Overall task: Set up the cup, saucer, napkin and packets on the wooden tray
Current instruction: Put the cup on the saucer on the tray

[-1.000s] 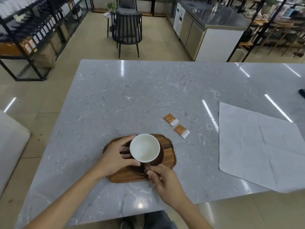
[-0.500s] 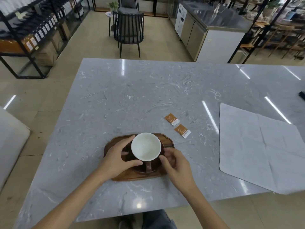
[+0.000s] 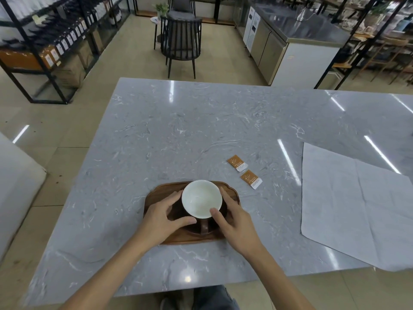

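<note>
Hands both at the cup now – L hand [image 3: 164, 217] hasn't moved off it, fingers curled round its left side, thumb at the near wall. R hand [image 3: 232, 222] has left the handle at the near edge & come up the right side, fingers cupping the cup [image 3: 201, 199], thumb tip on the rim. Looks like final centring; cup/saucer step prob. done. Wooden tray [image 3: 156, 195] holds dark saucer [image 3: 194, 230] w/ the empty cup on it – nothing else. Right of the R fingers, off the tray: two orange packets [image 3: 237, 163] [image 3: 251, 179], then the napkin [image 3: 357, 209] flat on the marble table [image 3: 178, 130].
</note>
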Demonstrator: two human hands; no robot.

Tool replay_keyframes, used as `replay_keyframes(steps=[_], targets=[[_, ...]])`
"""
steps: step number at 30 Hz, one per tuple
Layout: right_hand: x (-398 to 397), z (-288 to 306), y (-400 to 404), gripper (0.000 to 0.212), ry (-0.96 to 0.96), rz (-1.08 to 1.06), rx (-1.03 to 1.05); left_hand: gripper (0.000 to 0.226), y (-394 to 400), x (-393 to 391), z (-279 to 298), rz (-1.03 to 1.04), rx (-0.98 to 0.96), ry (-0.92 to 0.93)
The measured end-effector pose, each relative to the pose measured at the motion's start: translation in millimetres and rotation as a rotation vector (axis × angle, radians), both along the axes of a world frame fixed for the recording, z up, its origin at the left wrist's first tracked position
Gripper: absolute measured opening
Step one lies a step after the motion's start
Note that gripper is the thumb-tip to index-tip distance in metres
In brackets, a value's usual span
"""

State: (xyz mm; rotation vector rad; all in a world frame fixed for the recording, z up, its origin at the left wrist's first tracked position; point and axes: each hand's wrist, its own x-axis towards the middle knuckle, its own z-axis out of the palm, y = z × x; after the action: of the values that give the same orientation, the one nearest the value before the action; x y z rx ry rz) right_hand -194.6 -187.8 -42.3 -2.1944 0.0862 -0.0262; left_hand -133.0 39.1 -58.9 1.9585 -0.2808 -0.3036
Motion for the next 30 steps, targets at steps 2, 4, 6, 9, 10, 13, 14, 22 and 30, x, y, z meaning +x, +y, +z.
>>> replay_keyframes(steps=[2,4,6,9,10,13,14,22,30], targets=[[0,-1,1,0.064,-0.009,-0.001,-0.013,0.095,0,1,-1,0.002,-0.004,0.019],[0,-2,1,0.06,-0.021,-0.004,-0.027,0.091,-1,2,-1,-0.005,-0.008,0.029],[1,-4,0,0.059,-0.022,-0.008,-0.038,0.088,-2,3,-1,-0.012,-0.014,0.043],[1,-4,1,0.058,-0.017,-0.006,-0.049,0.089,-2,5,-3,-0.002,-0.006,0.05],[1,-4,1,0.057,-0.014,-0.003,-0.054,0.091,-2,5,-4,0.006,-0.005,0.049],[1,-2,2,0.055,-0.002,0.002,-0.054,0.093,-2,3,-7,0.014,-0.005,0.049],[0,-2,2,0.056,0.007,0.001,-0.051,0.091,-2,2,-7,0.013,-0.008,0.053],[1,-5,4,0.061,0.065,-0.033,-0.014,0.091,-2,2,-9,0.027,0.001,0.06],[3,-4,-3,0.062,0.109,0.001,0.039,0.094,1,1,2,-0.006,0.033,0.047]])
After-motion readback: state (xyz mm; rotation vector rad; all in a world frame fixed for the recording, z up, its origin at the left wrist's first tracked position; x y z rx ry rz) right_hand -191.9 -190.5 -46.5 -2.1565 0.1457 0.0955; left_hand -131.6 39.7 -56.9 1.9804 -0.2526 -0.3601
